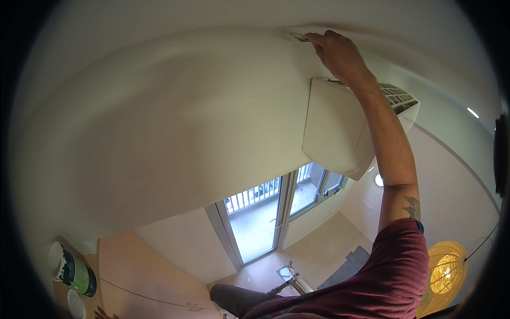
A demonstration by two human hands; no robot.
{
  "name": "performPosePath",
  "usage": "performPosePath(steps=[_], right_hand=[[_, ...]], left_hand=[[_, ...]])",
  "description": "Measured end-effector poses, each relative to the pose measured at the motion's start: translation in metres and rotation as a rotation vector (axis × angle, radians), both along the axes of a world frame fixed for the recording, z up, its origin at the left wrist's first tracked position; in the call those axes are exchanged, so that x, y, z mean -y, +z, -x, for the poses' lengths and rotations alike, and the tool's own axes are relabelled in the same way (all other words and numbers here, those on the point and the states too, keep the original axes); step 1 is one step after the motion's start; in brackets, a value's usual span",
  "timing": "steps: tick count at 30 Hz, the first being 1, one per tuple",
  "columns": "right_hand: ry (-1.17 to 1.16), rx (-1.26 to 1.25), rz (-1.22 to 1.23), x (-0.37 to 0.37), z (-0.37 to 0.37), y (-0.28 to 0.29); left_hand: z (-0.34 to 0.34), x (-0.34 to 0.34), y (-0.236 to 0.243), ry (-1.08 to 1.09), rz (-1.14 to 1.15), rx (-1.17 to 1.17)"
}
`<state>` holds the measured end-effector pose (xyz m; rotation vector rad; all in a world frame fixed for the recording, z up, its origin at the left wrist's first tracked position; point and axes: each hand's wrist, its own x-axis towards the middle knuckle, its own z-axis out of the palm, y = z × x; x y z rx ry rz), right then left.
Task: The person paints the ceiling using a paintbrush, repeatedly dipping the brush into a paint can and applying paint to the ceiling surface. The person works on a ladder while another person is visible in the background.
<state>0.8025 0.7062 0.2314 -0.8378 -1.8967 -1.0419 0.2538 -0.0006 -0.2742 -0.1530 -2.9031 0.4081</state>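
My right hand (340, 53) is raised high to where the wall meets the ceiling. Its fingers are closed round a small flat tool with a pale tip (299, 37), which meets the wall right at that corner; whether it is a brush or a scraper is too small to tell. The pale wall (186, 117) spreads out left of the hand. Just below my right wrist is a white air conditioner (340, 122), partly covered by my forearm. At the lower left edge only the fingers of my left hand (106, 314) show, spread apart beside a wooden cabinet (149, 276).
A green and black tub (77, 271) with white smears stands at the lower left, near a round white lid or container (76, 304). Far below are a glass door (255, 218) and the floor (329, 234). A woven yellow lamp (446, 276) hangs at lower right.
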Motion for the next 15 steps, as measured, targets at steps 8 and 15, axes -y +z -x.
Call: performPosePath(steps=[8,15], right_hand=[[-0.029,-0.001,0.025,-0.0023,-0.0055,-0.0008],[-0.059,-0.009,0.051,-0.0043,-0.0091,-0.0009]], left_hand=[[-0.0005,-0.0011,0.0029,0.001,-0.016,0.011],[-0.0037,-0.0012,0.0069,-0.021,-0.022,-0.001]])
